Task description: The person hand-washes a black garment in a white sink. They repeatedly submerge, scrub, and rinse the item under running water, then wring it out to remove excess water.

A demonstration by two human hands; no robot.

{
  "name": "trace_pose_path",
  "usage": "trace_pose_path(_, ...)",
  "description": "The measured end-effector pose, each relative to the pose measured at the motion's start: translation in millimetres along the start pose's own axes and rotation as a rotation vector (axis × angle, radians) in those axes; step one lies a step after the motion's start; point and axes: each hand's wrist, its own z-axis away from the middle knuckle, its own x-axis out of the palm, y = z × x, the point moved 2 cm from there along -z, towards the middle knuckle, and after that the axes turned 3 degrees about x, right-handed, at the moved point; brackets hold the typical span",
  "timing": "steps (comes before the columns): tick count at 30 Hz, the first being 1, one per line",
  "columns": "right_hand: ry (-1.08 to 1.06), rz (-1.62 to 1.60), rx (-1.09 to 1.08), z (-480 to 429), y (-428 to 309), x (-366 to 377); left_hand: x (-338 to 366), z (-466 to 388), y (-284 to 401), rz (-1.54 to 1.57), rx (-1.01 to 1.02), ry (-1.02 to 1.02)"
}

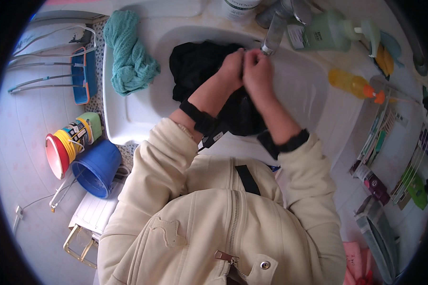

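Black cloth (pixel 199 64) lies bunched in the white washbasin (pixel 306 85), spreading from the left of the bowl towards its front edge. My left hand (pixel 232 67) is curled close beside my right hand (pixel 258 69), just below the faucet (pixel 273 35). Both fists grip a part of the black cloth, which shows dark between and beneath them. Fingertips are mostly hidden by the backs of my hands. A twisted teal towel (pixel 130 57) rests on the basin's left ledge, apart from my hands.
A green pump bottle (pixel 321 32) and a white tub (pixel 237 9) stand behind the basin. On its right lies a yellow bottle with an orange top (pixel 353 83). A blue bucket (pixel 98 167) sits at the left, below a red basin (pixel 57 156). Wire racks (pixel 374 124) line the right wall.
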Motion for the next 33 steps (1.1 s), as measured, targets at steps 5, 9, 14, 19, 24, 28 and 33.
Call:
trace_pose_path(5,0.012,0.147,0.108,-11,-2,-9,12,11,-12,-0.044,-0.182,0.045)
trace_pose_path(9,0.089,-0.008,0.151,-1,-23,-19,7,-1,-14,-0.007,-0.14,-0.025)
trace_pose_path(14,0.151,0.026,-0.063,5,-21,-10,-1,-4,-5,-0.233,0.067,-0.077)
trace_pose_path(19,0.083,-0.029,-0.217,-32,17,-7,10,8,-11,0.077,-0.095,-0.027)
trace_pose_path(24,0.089,0.035,-0.348,23,15,-2,-2,-5,-7,0.338,-0.171,-0.092)
trace_pose_path(28,-0.074,-0.089,-0.375,46,-12,-8,-14,-5,-13,0.219,-0.276,-0.183)
trace_pose_path(33,0.172,0.244,0.041,4,-17,-21,2,10,-21,0.304,-0.034,-0.08)
